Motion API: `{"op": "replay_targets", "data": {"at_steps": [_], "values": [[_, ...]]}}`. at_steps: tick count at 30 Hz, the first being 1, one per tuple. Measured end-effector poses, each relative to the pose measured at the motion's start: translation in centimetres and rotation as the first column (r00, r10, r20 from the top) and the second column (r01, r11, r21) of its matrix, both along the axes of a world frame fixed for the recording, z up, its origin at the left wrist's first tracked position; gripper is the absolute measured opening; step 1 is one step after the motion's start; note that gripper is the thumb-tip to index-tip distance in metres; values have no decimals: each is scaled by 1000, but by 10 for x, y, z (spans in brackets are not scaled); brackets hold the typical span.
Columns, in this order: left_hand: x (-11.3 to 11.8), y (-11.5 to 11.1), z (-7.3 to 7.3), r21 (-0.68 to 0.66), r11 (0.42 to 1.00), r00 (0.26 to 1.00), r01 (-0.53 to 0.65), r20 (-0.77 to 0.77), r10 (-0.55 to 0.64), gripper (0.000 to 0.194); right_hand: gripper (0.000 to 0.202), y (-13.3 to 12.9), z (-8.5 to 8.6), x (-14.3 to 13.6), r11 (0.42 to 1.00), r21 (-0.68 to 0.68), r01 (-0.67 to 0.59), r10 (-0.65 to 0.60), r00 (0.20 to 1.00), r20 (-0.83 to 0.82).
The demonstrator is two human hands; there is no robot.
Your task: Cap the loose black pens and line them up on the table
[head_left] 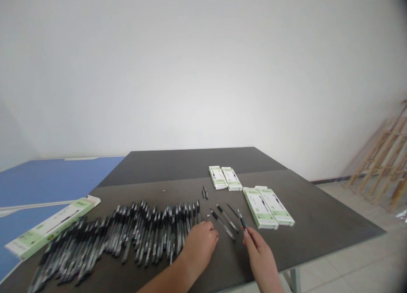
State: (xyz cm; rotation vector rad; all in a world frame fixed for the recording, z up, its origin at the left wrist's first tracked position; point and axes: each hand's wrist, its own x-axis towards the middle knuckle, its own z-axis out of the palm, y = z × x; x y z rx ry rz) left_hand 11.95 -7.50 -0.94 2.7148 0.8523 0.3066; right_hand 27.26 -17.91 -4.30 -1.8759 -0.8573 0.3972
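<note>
My right hand (pixel 260 255) is closed around an uncapped gel pen (pixel 242 221), its tip tilted up and away from me. My left hand (pixel 201 241) rests by the right end of a long row of pens (pixel 152 233), fingers curled; whatever they may hold is hidden. Between my hands lie an uncapped pen (pixel 223 226) and a second pen body (pixel 227 219). A thin refill (pixel 232 209) lies close to the pen in my right hand. Farther back are a few small black pen caps (pixel 205 193). A tiny white piece (pixel 208 216) sits just beyond my left fingers.
Two green-and-white pen boxes (pixel 260 208) lie side by side at right, with two more boxes (pixel 218 177) behind them. Another long box (pixel 52 226) lies at the left edge. The dark table (pixel 190 168) adjoins a blue surface (pixel 60 178); bamboo-like poles (pixel 384 155) stand far right.
</note>
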Motion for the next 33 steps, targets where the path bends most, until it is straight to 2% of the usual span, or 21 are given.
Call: {"op": "replay_targets", "data": {"at_steps": [2, 5, 11, 15, 19, 21, 25, 27, 31, 33], "values": [[5, 1, 0, 53, 998, 999, 15, -44, -12, 22, 39, 5, 0, 7, 997, -79, -8, 21, 985, 170], [5, 3, -1, 32, 999, 999, -1, 41, -1, 17, 36, 12, -3, 14, 983, -185, -7, 79, 919, 385], [-6, 12, -8, -137, 982, 945, -130, 283, 164, 12, 35, 15, -8, 17, 971, -240, 22, 115, 832, 543], [-8, 13, -4, -250, 964, 892, -94, 410, 193, 17, 34, 12, -8, 16, 984, -176, -10, 101, 850, 517], [-7, 9, 5, -344, 938, 808, 34, 562, 177, 17, 33, 7, -7, 8, 992, -67, -102, 121, 899, 422], [-6, 8, 7, -376, 923, 784, 79, 596, 176, 16, 32, 4, -6, 3, 991, -34, -130, 133, 914, 384], [-8, 9, 5, -444, 892, 753, 86, 615, 233, 17, 31, 0, -4, -3, 992, -4, -123, 116, 929, 351], [-9, 10, 4, -497, 858, 743, 127, 621, 250, 17, 30, -1, -2, -4, 990, 2, -144, 135, 931, 338], [-10, 6, 5, -608, 744, 747, 278, 624, 230, 18, 28, -3, 1, -9, 968, 10, -249, 233, 919, 317], [-9, 3, 7, -627, 715, 740, 309, 631, 232, 18, 27, -3, 1, -14, 958, 16, -286, 266, 911, 315]]}}
